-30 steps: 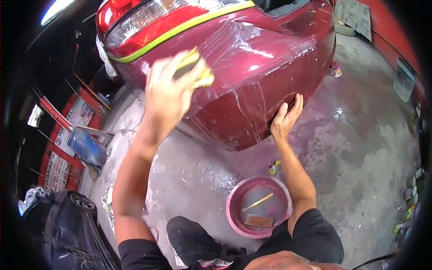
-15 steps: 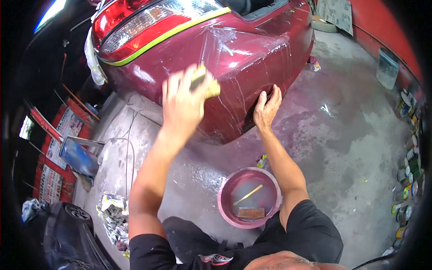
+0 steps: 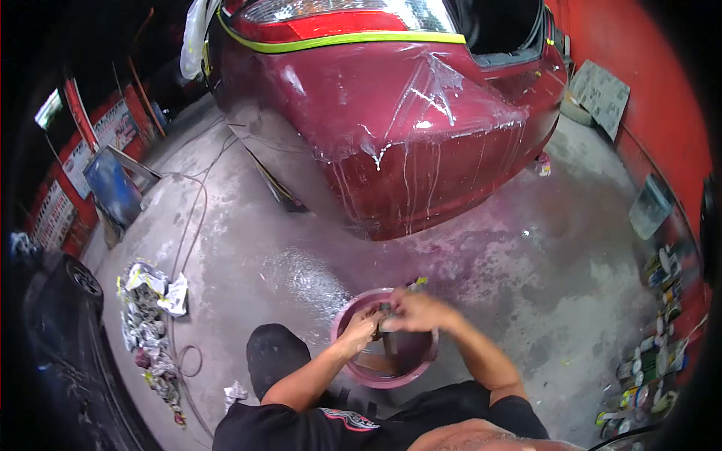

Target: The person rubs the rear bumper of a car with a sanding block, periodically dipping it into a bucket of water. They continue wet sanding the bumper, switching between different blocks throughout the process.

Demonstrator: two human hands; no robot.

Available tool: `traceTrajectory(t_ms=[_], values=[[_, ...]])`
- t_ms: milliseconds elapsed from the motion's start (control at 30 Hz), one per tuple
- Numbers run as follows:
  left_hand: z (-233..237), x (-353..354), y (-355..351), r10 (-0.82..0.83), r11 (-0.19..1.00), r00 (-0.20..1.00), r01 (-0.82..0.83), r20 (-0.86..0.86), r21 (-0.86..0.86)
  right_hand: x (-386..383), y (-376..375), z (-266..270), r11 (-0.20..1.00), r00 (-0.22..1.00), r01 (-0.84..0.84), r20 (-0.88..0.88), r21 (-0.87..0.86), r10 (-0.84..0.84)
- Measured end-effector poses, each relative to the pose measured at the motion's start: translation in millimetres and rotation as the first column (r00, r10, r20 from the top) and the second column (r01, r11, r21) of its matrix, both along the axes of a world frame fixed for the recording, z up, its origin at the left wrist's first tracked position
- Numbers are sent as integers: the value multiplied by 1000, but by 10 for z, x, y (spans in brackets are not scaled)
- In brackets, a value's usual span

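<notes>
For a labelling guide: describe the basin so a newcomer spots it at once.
Start at the dark red car; look down the floor below it. The round basin sits under the left hand and right hand. Its pink rim sets it apart from the crumpled paper and cans.

Open floor (image 3: 361,259) separates basin (image 3: 385,382) from bumper (image 3: 451,177)

Crumpled paper (image 3: 150,316) lies on the floor (image 3: 248,263) near a dark car (image 3: 64,331). Assorted cans (image 3: 639,376) cluster below a translucent bin (image 3: 650,208).
</notes>
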State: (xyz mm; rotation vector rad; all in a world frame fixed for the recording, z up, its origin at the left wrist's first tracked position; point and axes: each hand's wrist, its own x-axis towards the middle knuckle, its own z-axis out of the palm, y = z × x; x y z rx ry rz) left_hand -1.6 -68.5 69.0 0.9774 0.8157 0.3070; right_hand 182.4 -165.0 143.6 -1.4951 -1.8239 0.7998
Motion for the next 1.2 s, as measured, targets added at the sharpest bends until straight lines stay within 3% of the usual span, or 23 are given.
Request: traceTrajectory(t_ms=[33, 133, 200, 233, 300, 333, 367, 400, 433, 467, 567, 633, 700, 767, 833, 933, 967, 1000, 1033, 1067, 1100, 1167, 1200], values=[[-186, 34, -32, 40, 997, 989, -29, -143, 73, -113, 13, -382, 999, 990, -38, 131, -36, 43], [-929, -77, -35, 65, 984, 994, -50, -85, 169, -371, 11, -676, 979, 966, -11, 250, -203, 62], [-1509, -108, 52, -51, 960, 913, 156, -405, 230, -467, 16, -766, 960, 945, -13, 311, -280, 103], [-1650, -124, 31, -45, 963, 920, 144, -390, 229, -486, 40, -947, 960, 942, -21, 315, -280, 113], [-1798, -138, 30, -17, 992, 970, -12, -241, -122, -452, 37, -1163, 959, 935, -35, 330, -280, 130], [-1052, -147, -132, 23, 979, 963, -77, -270, -190, -422, 65, -1220, 975, 959, -76, 254, -207, 129], [-969, -156, -66, 33, 980, 963, -84, -268, -182, -420, 115, -1242, 985, 976, -111, 171, -130, 133], [-923, -177, -10, 89, 955, 973, -145, -215, -258, -407, 169, -919, 937, 961, -21, 252, -350, 115], [-910, -208, 38, 143, 922, 975, -193, -168, -337, -338, 239, -898, 938, 963, -18, 247, -346, 110], [-1132, -253, 176, 15, 945, 998, 3, 53, -328, -236, 257, -925, 931, 979, -2, 191, -366, 77], [-723, -254, 205, -58, 995, 998, 61, 35, -83, -187, 239, -779, 935, 991, 40, 134, -352, 8], [-594, -236, 241, -47, 992, 998, 51, 39, -113, -216, 275, -591, 972, 993, 22, 120, -235, 6], [-323, -250, 300, 102, 921, 981, -31, 163, -389, -150, 345, -743, 988, 993, 49, 117, -147, -32], [-97, -262, 248, 95, 937, 971, -13, 219, -349, -130, 388, -532, 979, 992, 106, -51, -173, -116], [-67, -263, 226, 26, 995, 985, -42, 172, 86, -210, 344, -317, 975, 981, 81, -159, -205, -114], [-176, -221, 255, -3, 987, 995, -13, 104, 160, -267, 402, -278, 819, 715, 114, -526, -563, -461], [-176, -243, 214, 57, 970, 998, -58, 8, 237, -238, 435, -539, 817, 717, 106, -525, -567, -458], [-226, -300, 214, 66, 971, 998, -66, 9, 232, -164, 496, -961, 945, 960, 103, -219, -312, -177], [-313, -368, 234, -5, 710, 983, 134, -184, 692, -165, 517, -1006, 997, 977, -38, 206, -62, 50], [-401, -407, 243, 37, 234, 925, 360, -379, 903, -216, 516, -1062, 916, 924, -70, 321, -394, 209], [-457, -420, 213, 39, 236, 927, 355, -374, 905, -272, 549, -1428, 853, 876, -110, 356, -511, 326], [-562, -430, 172, -31, 155, 918, 396, -396, 905, -363, 497, -1269, 856, 924, -125, 255, -502, 284], [-565, -385, 167, -16, 172, 938, 345, -347, 923, -305, 514, -1245, 953, 957, -133, 215, -272, 195]])
